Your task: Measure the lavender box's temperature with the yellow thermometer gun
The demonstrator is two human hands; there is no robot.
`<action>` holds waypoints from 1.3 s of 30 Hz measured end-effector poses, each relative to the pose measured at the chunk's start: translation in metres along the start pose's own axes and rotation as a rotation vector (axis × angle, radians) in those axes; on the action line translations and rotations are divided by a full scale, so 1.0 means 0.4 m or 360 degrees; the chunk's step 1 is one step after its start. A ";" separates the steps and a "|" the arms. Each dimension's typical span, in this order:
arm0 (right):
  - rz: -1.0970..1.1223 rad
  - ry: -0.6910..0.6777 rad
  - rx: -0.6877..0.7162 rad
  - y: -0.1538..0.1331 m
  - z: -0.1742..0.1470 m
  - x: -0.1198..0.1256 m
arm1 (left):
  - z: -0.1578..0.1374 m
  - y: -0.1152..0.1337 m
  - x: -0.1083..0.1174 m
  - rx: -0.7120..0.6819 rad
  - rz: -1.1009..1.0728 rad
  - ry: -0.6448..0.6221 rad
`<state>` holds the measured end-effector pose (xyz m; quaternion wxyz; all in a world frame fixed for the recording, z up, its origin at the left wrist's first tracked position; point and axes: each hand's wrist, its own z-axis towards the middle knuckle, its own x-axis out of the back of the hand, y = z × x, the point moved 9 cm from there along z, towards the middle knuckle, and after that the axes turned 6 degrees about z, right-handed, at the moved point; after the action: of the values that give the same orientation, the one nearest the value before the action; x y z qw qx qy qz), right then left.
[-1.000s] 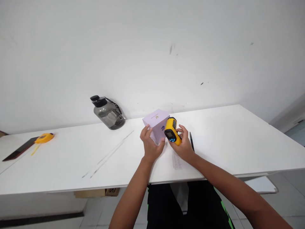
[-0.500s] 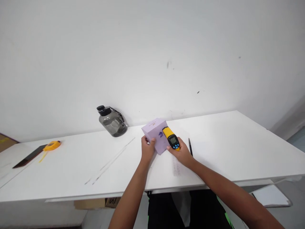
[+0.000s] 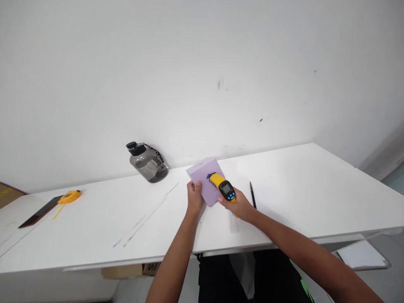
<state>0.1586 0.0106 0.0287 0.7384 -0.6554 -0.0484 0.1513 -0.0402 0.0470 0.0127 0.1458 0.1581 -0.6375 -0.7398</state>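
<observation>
My left hand (image 3: 195,198) grips a light purple box (image 3: 205,187) by its left side, thumb on the front face. The box is tilted over the white table, and a dark blue mark shows on its front. In my right hand (image 3: 241,206) is a yellow and black infrared thermometer (image 3: 224,188) with a small grey screen and blue buttons. Its front end points at the box's face and overlaps the blue mark; whether they touch I cannot tell. A black pen (image 3: 253,195) and a slip of paper with writing (image 3: 235,224) lie on the table near my right hand.
A grey see-through water bottle (image 3: 147,163) with a black cap stands by the wall. At the left lie a yellow tape measure (image 3: 70,196) and a dark flat panel (image 3: 40,211). Cardboard (image 3: 122,271) shows below the table (image 3: 303,189); a white pad (image 3: 362,254) lies lower right.
The thermometer has moved left across the box's face, onto the blue mark. The box has tipped so that less of its top shows. My left hand keeps its hold.
</observation>
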 end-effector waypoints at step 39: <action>0.0068 -0.0141 -0.0135 -0.005 -0.011 -0.014 | -0.021 0.036 0.018 -0.0361 0.0046 0.0080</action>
<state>0.1549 0.0045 0.0307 0.7036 -0.6797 -0.0733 0.1937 -0.0432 0.0345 0.0254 0.1893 0.1497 -0.5482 -0.8008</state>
